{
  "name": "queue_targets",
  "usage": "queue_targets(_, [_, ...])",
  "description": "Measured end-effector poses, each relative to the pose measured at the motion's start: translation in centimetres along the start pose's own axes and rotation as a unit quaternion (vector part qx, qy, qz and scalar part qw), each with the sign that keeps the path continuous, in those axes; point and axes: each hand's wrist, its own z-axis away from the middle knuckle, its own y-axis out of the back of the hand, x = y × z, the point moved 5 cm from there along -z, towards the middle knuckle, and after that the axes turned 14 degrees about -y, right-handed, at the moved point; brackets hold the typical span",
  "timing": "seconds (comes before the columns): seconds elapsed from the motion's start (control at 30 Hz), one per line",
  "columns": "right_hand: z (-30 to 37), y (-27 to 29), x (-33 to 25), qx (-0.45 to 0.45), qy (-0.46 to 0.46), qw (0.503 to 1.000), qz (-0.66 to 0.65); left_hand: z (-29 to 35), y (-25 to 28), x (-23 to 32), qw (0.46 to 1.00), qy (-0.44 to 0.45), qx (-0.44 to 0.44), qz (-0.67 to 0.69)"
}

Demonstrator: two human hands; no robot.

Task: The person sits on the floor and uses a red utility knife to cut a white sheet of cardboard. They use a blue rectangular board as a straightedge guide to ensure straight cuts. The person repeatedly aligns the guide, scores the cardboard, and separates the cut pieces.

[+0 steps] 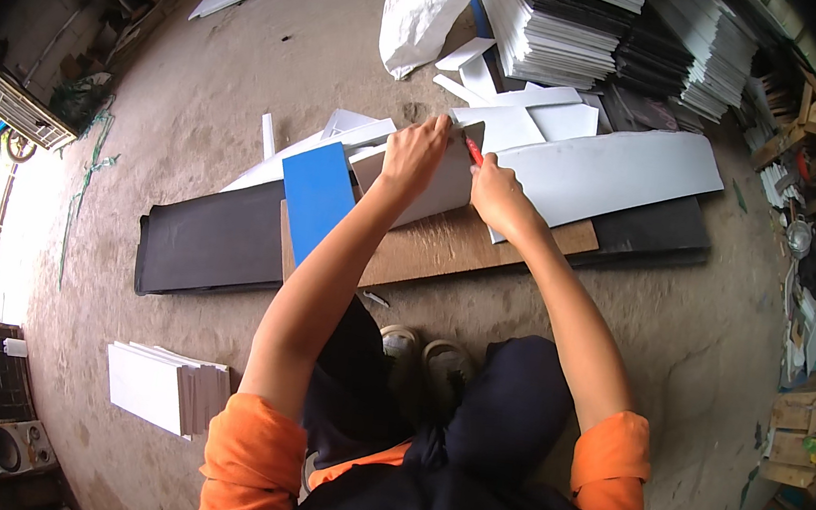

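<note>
My left hand (417, 155) is closed on the upper edge of a greyish panel (443, 195), which stands tilted above a brown wooden board (449, 250). My right hand (503, 197) grips a slim red utility knife (472, 150), its front end at the panel's right part; the blade itself is too small to make out. A blue rectangular panel (318, 196) leans beside my left forearm. Right of my right hand lies a long white panel (619, 173). Beneath everything stretches a long dark board (214, 238).
White offcuts (545, 114) lie beyond my hands, near a white sack (425, 15) and tall stacks of panels (565, 26). A small stack of white panels (146, 386) sits on the floor at left. A speaker (9, 448) stands lower left; clutter (811, 291) lines the right wall.
</note>
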Motion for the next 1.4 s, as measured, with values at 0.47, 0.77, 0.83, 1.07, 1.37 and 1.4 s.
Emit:
queue_targets(0.47, [1.3,0.1,0.8,-0.043,-0.049,0.998,-0.019,-0.5,0.1,-1.0,0.996,-0.054,-0.032,0.061])
queue_targets(0.77, [-0.9,-1.6,0.4,-0.057,-0.056,0.997,-0.005,-1.4,0.2,-0.9,0.991,-0.005,0.021,0.135])
queue_targets(0.83, [-0.9,-1.4,-0.1,-0.052,-0.056,0.997,-0.009,-1.7,0.1,-1.4,0.993,-0.011,0.04,0.114])
queue_targets(1.07, [0.5,-0.7,0.8,-0.073,-0.076,0.994,-0.01,-2.3,-0.8,-1.1,0.994,0.022,-0.018,0.104])
queue_targets(1.37, [0.0,-1.6,1.2,-0.083,-0.075,0.994,-0.004,-2.3,-1.1,-1.5,0.996,-0.023,-0.013,0.084])
queue_targets(1.4, [-0.5,-2.0,1.3,-0.081,-0.071,0.994,0.006,-2.4,-1.2,-1.3,0.996,-0.022,-0.027,0.085])
